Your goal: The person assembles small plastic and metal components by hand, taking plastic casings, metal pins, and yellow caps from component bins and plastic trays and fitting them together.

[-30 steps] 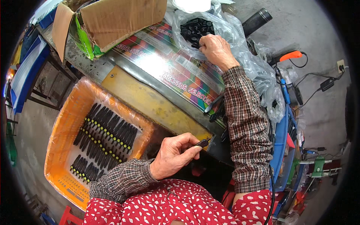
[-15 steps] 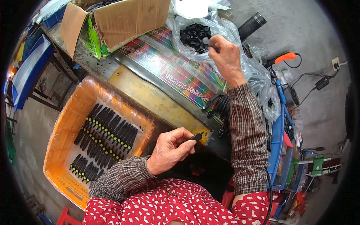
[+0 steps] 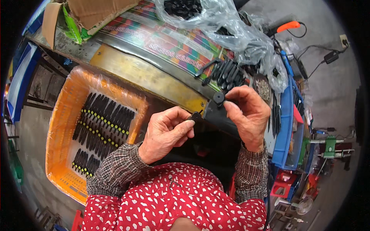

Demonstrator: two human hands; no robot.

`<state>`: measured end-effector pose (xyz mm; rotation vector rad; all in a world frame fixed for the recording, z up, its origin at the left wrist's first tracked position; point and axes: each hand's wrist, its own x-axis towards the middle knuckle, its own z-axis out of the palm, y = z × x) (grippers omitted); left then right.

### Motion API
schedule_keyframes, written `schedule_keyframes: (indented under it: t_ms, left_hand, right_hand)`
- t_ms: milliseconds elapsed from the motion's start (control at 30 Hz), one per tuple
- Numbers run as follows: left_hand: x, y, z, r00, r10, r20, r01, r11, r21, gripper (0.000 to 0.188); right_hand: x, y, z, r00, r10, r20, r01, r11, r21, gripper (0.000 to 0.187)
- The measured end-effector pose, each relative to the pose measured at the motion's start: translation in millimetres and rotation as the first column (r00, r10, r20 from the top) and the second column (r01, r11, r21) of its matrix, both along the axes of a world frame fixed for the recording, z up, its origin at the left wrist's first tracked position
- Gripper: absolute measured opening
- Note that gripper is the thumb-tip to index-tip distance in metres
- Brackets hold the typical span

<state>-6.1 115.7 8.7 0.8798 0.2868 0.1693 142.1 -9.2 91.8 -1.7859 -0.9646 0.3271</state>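
Note:
My left hand (image 3: 167, 133) pinches a small black plastic part (image 3: 196, 116) with a thin pin at its tip; the rest of it is hidden in the fingers. To the right, my right hand (image 3: 249, 115) holds a round black cap (image 3: 219, 97) with a small hole in its centre, between thumb and fingertips. The two parts are apart, over the table's near edge. Just beyond my right hand lies a pile of black elongated parts (image 3: 229, 74). A clear plastic bag (image 3: 210, 27) of small black parts lies at the back.
At the left stands an orange crate (image 3: 63, 127) lined with plastic, holding rows of black pieces with yellow-green dots. A cardboard box (image 3: 86, 13) sits at the far left of the table. Blue bins (image 3: 283, 150) stand on the right, near an orange-handled tool (image 3: 288, 26).
My right hand has come back from the plastic bag toward my left hand, now with a round black cap in its fingers. My left hand still grips its black part.

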Motion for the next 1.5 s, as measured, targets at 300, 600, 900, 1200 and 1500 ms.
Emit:
schedule_keyframes:
  t_ms: [300, 600, 900, 1200, 1500]
  left_hand:
    - [7, -31, 3, 0.995, -0.101, -0.019, 0.101, 0.995, -0.007, 0.012]
    - [16, -56, 8, 0.976, -0.202, -0.087, 0.200, 0.979, -0.028, 0.011]
    - [18, -68, 7, 0.960, -0.273, -0.062, 0.271, 0.961, -0.049, 0.011]
    - [15, -73, 3, 0.936, -0.350, -0.042, 0.348, 0.936, -0.061, 0.011]
    - [10, -80, 2, 0.951, -0.304, -0.054, 0.309, 0.939, 0.149, 0.011]
  right_hand:
    - [-12, -55, -26, 0.990, -0.016, -0.139, 0.030, 0.994, 0.100, 0.017]
    - [-11, -88, -40, 0.969, 0.001, -0.245, 0.052, 0.977, 0.209, 0.015]
    - [-9, -104, -46, 0.974, 0.033, -0.224, 0.009, 0.983, 0.185, 0.014]
    - [3, -116, -47, 0.957, 0.179, -0.228, -0.145, 0.977, 0.158, 0.012]
    - [-6, -124, -52, 0.957, 0.222, -0.189, -0.202, 0.972, 0.123, 0.014]
